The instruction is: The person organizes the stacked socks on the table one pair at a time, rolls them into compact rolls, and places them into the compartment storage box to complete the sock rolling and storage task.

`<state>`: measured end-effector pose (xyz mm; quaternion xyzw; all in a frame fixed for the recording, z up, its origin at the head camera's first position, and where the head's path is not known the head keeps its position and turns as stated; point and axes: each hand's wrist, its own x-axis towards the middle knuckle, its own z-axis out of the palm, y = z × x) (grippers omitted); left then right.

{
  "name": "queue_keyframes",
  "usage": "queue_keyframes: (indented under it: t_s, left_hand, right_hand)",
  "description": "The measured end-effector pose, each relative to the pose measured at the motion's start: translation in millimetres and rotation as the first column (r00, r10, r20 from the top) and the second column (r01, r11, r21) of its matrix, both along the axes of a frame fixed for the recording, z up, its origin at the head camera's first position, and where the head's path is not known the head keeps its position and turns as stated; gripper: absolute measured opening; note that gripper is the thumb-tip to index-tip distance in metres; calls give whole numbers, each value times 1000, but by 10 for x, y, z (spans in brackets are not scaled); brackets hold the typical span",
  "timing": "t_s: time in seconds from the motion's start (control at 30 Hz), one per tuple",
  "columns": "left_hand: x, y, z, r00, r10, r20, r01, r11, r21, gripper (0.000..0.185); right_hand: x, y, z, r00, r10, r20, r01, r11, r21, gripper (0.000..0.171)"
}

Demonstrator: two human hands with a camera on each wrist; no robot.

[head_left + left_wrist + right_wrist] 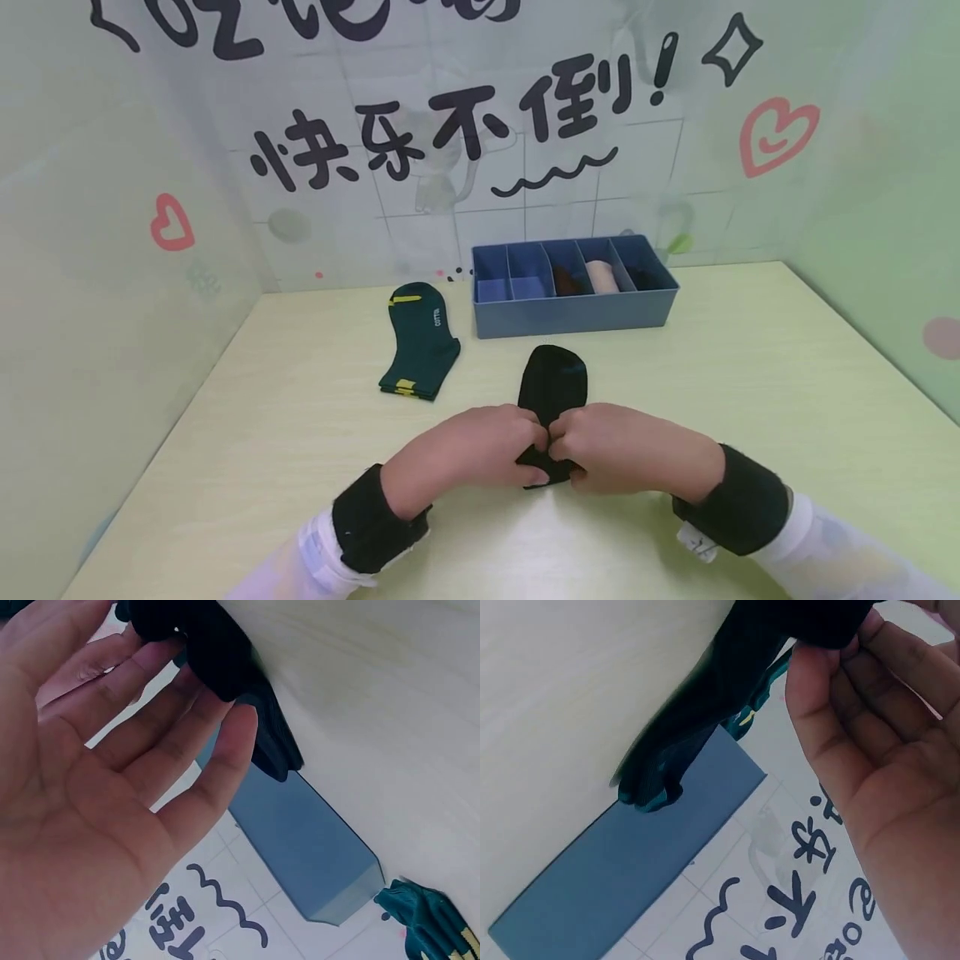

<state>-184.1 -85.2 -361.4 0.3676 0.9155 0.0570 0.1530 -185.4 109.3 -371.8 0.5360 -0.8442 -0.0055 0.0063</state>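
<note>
A black sock lies on the table in front of me, its rounded end pointing away. At its near part, my left hand pinches the left side with bent fingers. My right hand pinches the right side, and the two hands almost meet over the middle. In the left wrist view the dark fabric is at the fingertips, partly raised. The right wrist view has the sock at the fingertips too, its far end reaching down toward the box. My fingers cover part of the fabric.
Left of the black sock lies a dark green sock with yellow marks. Behind stands a blue divided box; its right compartments hold a brown, a pale pink and a dark item. A printed curtain closes off the table's back.
</note>
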Motion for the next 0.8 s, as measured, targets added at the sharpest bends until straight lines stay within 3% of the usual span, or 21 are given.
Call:
queue_keyframes:
  t_s: [0.1, 0.2, 0.3, 0.37, 0.5, 0.63, 0.8]
  left_hand:
    - [31, 13, 26, 999, -7, 49, 7, 1000, 1, 21]
    - [66, 26, 43, 994, -18, 107, 19, 1000, -7, 20]
    - [102, 35, 55, 990, -37, 135, 39, 999, -15, 22]
    - [123, 41, 62, 992, -46, 118, 49, 999, -20, 23]
    - [154, 55, 78, 998, -50, 43, 52, 998, -47, 25]
    - [159, 65, 80, 999, -46, 4, 46, 997, -62, 22]
    - [150, 58, 76, 999, -40, 35, 41, 999, -30, 16]
  right_hand:
    - [-10, 0, 11, 980, 8, 198, -2, 1000, -27, 14]
    - [-12, -6, 11, 927, 22, 374, -8, 999, -39, 19]
    - [-19, -5, 4, 888, 60, 456, -34, 997, -65, 23]
    - [-36, 6, -1, 878, 80, 471, -43, 995, -87, 24]
    - [-82, 45, 10, 884, 63, 463, -20, 995, -97, 21]
    - [-78, 64, 30, 912, 41, 409, -5, 996, -89, 21]
    - [20, 43, 59, 981, 15, 194, -2, 998, -64, 16]
